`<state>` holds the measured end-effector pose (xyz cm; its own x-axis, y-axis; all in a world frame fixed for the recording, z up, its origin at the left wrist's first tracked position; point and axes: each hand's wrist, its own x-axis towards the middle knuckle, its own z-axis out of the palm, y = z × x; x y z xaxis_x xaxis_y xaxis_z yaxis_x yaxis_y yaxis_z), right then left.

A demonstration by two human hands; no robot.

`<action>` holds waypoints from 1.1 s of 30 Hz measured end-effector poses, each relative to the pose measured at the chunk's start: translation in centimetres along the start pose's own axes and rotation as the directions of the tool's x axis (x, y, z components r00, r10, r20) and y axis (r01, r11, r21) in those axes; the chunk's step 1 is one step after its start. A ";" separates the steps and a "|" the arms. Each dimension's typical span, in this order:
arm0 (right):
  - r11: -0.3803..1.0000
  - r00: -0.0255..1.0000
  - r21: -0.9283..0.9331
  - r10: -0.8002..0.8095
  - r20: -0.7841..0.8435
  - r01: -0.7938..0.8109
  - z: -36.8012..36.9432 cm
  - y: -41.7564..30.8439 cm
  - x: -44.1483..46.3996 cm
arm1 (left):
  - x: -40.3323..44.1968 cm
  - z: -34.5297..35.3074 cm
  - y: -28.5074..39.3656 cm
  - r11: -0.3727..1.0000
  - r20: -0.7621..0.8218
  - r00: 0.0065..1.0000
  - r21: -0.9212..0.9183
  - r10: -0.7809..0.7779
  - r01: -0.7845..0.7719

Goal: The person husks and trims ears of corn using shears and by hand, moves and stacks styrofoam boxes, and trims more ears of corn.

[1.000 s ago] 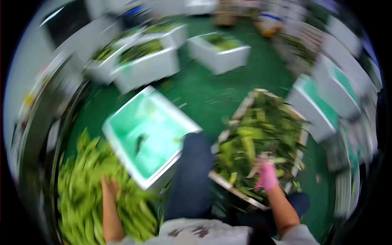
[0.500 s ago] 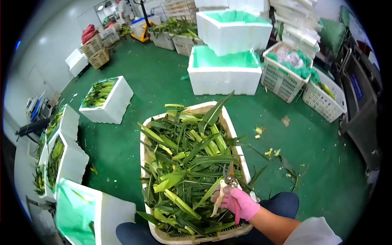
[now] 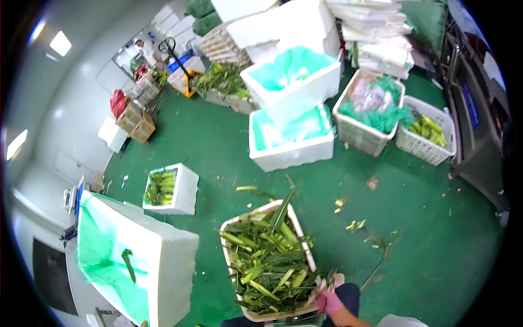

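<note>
Several foam boxes (image 3: 294,155) crowd the green floor (image 3: 425,234). The leaf-filled crate (image 3: 303,240) runs lengthwise away from the person; by its near right corner, the right hand (image 3: 328,301) curls its fingers around clippers (image 3: 333,274), blades forward. The left hand's (image 3: 143,324) grip can't be told.

Here's the crate (image 3: 311,260), heaped with green leaves (image 3: 267,261)! Left of it, the white box (image 3: 177,272) gapes, one leaf (image 3: 128,265) against its green liner (image 3: 98,240). Shears (image 3: 333,276) at the crate's near-right corner.
</note>
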<state>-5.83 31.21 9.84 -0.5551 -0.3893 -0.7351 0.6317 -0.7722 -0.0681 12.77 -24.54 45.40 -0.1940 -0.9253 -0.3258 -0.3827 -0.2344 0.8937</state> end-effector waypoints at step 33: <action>0.282 0.496 -0.616 -0.843 0.207 0.736 52.6 -62.7 -4.6 | -13.5 88.0 36.8 0.817 0.686 0.654 0.151 0.319 -0.557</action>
<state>-71.36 54.98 53.00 -0.9203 0.3536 -0.1677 0.1028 -0.1951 -0.9754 -78.14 5.56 55.52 -0.8685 -0.4756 -0.1394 -0.3408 0.3690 0.8647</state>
